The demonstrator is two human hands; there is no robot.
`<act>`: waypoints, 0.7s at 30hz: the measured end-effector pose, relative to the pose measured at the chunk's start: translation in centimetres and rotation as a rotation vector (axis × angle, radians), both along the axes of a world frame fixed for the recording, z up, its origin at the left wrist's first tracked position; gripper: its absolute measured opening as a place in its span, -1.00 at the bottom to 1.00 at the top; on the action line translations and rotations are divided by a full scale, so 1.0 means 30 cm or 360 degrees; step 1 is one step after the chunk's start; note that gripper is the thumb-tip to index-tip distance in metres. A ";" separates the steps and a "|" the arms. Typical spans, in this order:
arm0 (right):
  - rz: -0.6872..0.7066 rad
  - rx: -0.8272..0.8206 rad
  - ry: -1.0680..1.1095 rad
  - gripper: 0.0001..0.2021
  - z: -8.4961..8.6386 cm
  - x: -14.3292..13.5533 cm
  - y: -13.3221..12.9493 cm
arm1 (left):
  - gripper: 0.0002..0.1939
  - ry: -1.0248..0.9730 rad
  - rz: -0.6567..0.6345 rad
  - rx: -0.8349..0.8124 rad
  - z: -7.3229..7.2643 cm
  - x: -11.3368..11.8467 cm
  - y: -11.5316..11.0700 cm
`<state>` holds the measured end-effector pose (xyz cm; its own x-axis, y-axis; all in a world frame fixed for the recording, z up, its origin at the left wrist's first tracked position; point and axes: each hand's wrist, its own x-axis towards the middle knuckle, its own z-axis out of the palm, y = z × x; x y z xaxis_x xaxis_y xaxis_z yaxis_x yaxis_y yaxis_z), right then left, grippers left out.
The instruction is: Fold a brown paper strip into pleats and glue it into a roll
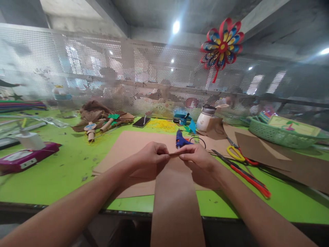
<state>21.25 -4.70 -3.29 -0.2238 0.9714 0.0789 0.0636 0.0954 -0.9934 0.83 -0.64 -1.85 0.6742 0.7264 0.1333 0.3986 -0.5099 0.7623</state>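
Note:
A long brown paper strip [177, 206] hangs from my fingers down over the table's near edge. My left hand [155, 156] pinches the left end of its narrow, folded top edge. At the right end of that edge, my right hand [194, 156] pinches it between thumb and fingers. Beneath both hands lie larger light brown sheets [123, 151] on the green table. A blue glue gun [182, 140] rests just beyond my right hand.
Red-handled scissors [250, 178] and yellow-handled scissors [235, 153] lie right, near dark brown sheets [264, 147] and a green basket [277, 133]. Behind stand a white bottle [205, 118] and phone [141, 122]. A purple power strip [31, 157] is left; a paper flower [223, 47] hangs above.

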 end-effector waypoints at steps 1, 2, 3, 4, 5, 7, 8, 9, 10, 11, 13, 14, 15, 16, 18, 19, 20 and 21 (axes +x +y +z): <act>-0.0013 0.0010 0.0009 -0.79 -0.005 -0.001 0.000 | -0.82 0.0001 -0.0017 -0.0006 0.003 0.000 -0.004; -0.0024 0.0010 0.0026 -0.80 -0.009 -0.004 -0.004 | -0.81 0.0000 -0.0043 -0.0012 0.006 -0.001 -0.009; -0.0027 0.0001 0.0055 -0.80 -0.012 -0.010 -0.011 | -0.80 -0.0007 -0.0075 -0.0021 0.011 -0.001 -0.012; -0.0028 -0.0012 0.0089 -0.79 -0.013 -0.017 -0.020 | -0.77 -0.0022 -0.0104 -0.0031 0.017 -0.001 -0.015; -0.0031 -0.0015 0.0123 -0.78 -0.014 -0.026 -0.030 | -0.73 -0.0040 -0.0133 -0.0042 0.022 -0.002 -0.016; -0.0048 0.0040 0.0117 -0.78 -0.012 -0.043 -0.047 | -0.64 -0.0086 -0.0193 -0.0090 0.031 -0.003 -0.012; -0.0072 0.0113 0.0065 -0.79 -0.011 -0.049 -0.051 | -0.61 -0.0107 -0.0218 -0.0127 0.033 -0.004 -0.008; -0.0095 0.0191 -0.0002 -0.81 -0.010 -0.053 -0.052 | -0.59 -0.0118 -0.0240 -0.0163 0.033 -0.006 -0.003; -0.0121 0.0273 -0.0069 -0.82 -0.010 -0.055 -0.051 | -0.59 -0.0118 -0.0260 -0.0196 0.032 -0.008 0.002; -0.0141 0.0346 -0.0127 -0.82 -0.011 -0.055 -0.048 | -0.59 -0.0112 -0.0281 -0.0234 0.030 -0.011 0.007; -0.0176 0.0458 -0.0203 -0.81 -0.013 -0.051 -0.040 | -0.60 -0.0078 -0.0330 -0.0301 0.027 -0.015 0.014; -0.0190 0.0505 -0.0234 -0.81 -0.014 -0.049 -0.037 | -0.61 -0.0069 -0.0355 -0.0332 0.027 -0.016 0.014; -0.0197 0.0550 -0.0266 -0.81 -0.013 -0.047 -0.035 | -0.61 -0.0068 -0.0378 -0.0363 0.028 -0.015 0.013; -0.0196 0.0589 -0.0301 -0.82 -0.010 -0.046 -0.035 | -0.62 -0.0071 -0.0396 -0.0391 0.030 -0.014 0.010; -0.0185 0.0644 -0.0374 -0.82 -0.002 -0.047 -0.039 | -0.61 -0.0069 -0.0404 -0.0430 0.037 -0.010 0.002; -0.0181 0.0653 -0.0403 -0.83 0.002 -0.050 -0.043 | -0.61 -0.0061 -0.0397 -0.0445 0.041 -0.008 -0.002; -0.0181 0.0643 -0.0419 -0.82 0.006 -0.052 -0.048 | -0.61 -0.0046 -0.0385 -0.0452 0.043 -0.006 -0.005; -0.0182 0.0612 -0.0420 -0.82 0.009 -0.055 -0.053 | -0.61 -0.0028 -0.0367 -0.0453 0.045 -0.006 -0.007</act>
<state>19.61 -6.29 -3.02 -0.1781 0.9024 0.3924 0.3404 0.4307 -0.8358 0.66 -0.84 -0.50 0.8241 0.5651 -0.0393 0.2834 -0.3512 0.8924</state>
